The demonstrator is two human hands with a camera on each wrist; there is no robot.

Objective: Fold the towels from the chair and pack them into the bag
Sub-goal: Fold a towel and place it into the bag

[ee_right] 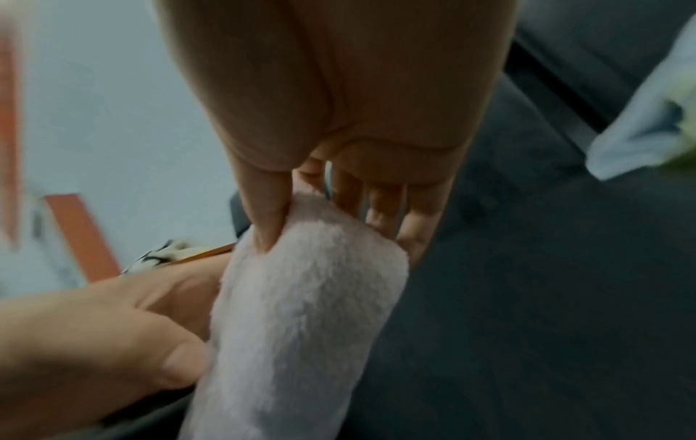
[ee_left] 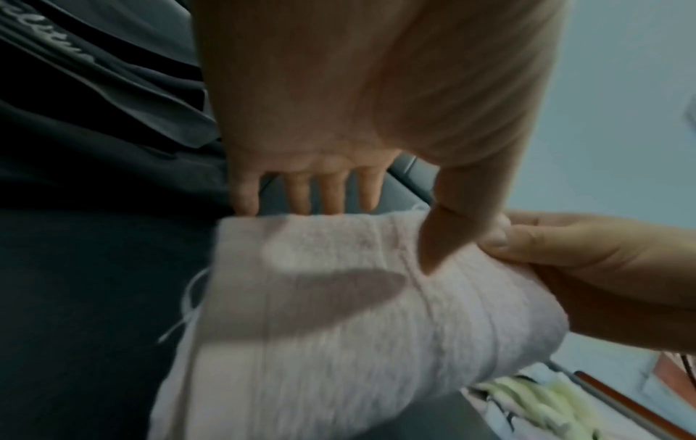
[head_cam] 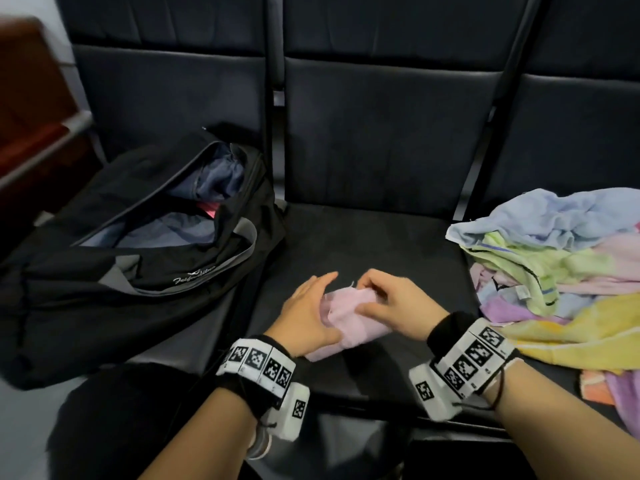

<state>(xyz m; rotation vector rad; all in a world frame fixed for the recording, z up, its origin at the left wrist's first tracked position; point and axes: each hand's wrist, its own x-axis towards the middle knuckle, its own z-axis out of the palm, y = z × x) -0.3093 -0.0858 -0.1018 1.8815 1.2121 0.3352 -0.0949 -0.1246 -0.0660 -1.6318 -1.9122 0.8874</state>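
A small pink towel (head_cam: 349,317), folded into a thick bundle, lies on the front of the middle black chair seat (head_cam: 363,237). My right hand (head_cam: 372,296) pinches its far right end, thumb pressed into the towel (ee_right: 301,327) and fingers (ee_right: 384,214) behind it. My left hand (head_cam: 311,303) lies along the bundle's left side with straight fingers (ee_left: 331,193) reaching past the far edge and the thumb tip resting on the towel (ee_left: 339,327). The black duffel bag (head_cam: 138,258) sits unzipped on the left seat, with dark blue and pink cloth inside.
A loose pile of pastel towels (head_cam: 561,271) in blue, green, yellow and purple covers the right seat and hangs over its front edge. Dark seat backs (head_cam: 381,116) rise behind. Brown wooden furniture (head_cam: 31,116) stands at far left. My dark-trousered knee (head_cam: 121,410) is below the bag.
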